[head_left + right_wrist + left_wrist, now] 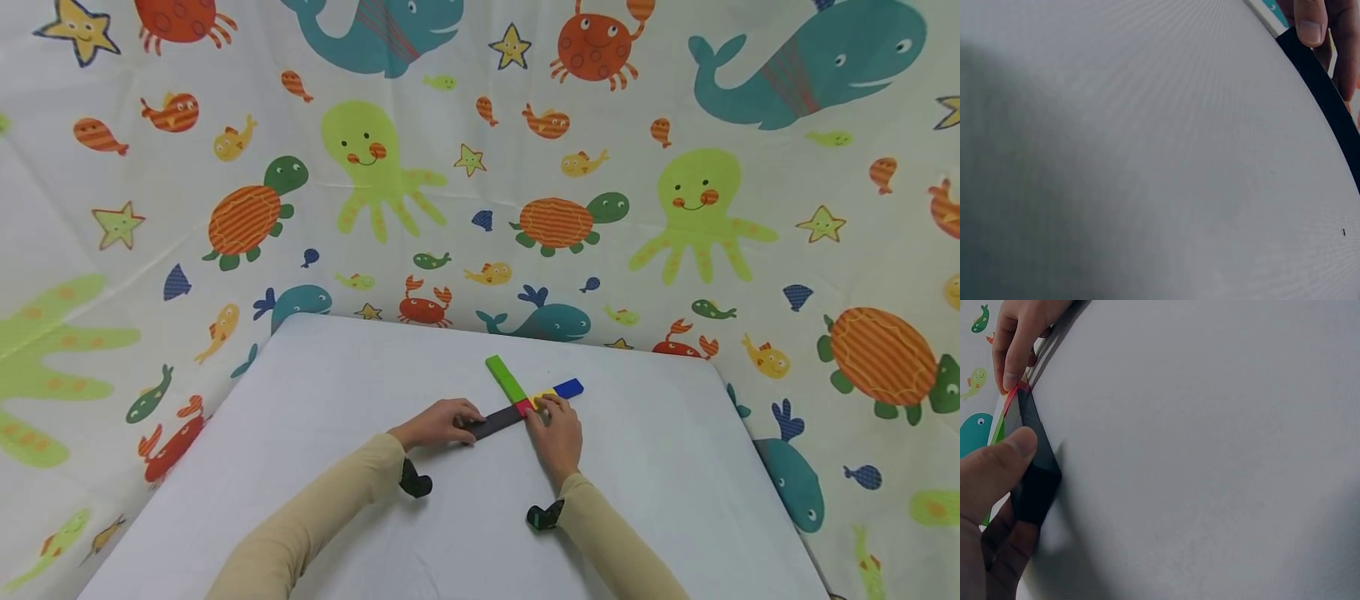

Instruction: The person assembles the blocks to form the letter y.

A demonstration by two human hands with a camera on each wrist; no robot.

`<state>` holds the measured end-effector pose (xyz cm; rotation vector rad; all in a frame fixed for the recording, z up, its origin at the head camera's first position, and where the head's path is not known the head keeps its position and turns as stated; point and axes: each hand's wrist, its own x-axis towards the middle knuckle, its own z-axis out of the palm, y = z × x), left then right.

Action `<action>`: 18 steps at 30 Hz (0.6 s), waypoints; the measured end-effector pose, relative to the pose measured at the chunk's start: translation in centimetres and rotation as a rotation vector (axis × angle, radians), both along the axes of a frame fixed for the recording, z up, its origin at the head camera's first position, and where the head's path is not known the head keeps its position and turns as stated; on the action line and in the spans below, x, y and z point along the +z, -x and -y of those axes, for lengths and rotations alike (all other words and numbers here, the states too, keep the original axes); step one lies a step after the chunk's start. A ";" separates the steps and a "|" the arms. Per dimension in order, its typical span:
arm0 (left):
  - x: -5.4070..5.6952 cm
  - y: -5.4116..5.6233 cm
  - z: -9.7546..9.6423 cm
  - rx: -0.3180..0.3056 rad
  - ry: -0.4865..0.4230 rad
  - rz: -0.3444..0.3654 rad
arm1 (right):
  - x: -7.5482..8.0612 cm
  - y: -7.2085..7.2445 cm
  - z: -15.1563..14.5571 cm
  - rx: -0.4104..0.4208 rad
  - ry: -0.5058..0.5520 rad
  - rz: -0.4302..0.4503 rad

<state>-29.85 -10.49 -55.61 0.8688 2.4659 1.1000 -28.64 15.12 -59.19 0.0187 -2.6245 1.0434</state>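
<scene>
Several coloured bars meet in a branching shape on the white table. My left hand (442, 422) pinches the left end of a black bar (497, 422), thumb on its top and fingers along the side. At the bar's other end sits a small red block (522, 407). A green bar (506, 380) runs from there toward the back left. My right hand (557, 433) grips a yellow bar (535, 403), which it partly hides, its thumb right by the red block. Beyond those fingers, a blue piece (568, 388) continues the line to the right.
The white table (675, 467) reaches back to a hanging cloth (465, 200) printed with sea animals. Dark wrist cameras (415, 481) hang below both cuffs. In the right wrist view, the black bar (1322, 94) curves along the right edge.
</scene>
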 end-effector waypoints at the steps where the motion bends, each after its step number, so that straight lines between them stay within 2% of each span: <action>1: 0.0 0.0 0.0 0.002 0.003 0.002 | 0.0 0.0 0.0 0.001 0.002 0.005; 13: 0.0 -0.1 0.1 0.036 -0.002 0.021 | 0.0 -0.2 0.2 -0.006 0.001 0.017; 18: 0.5 -0.1 0.3 0.107 -0.037 0.018 | 0.1 0.0 0.2 0.004 0.023 0.011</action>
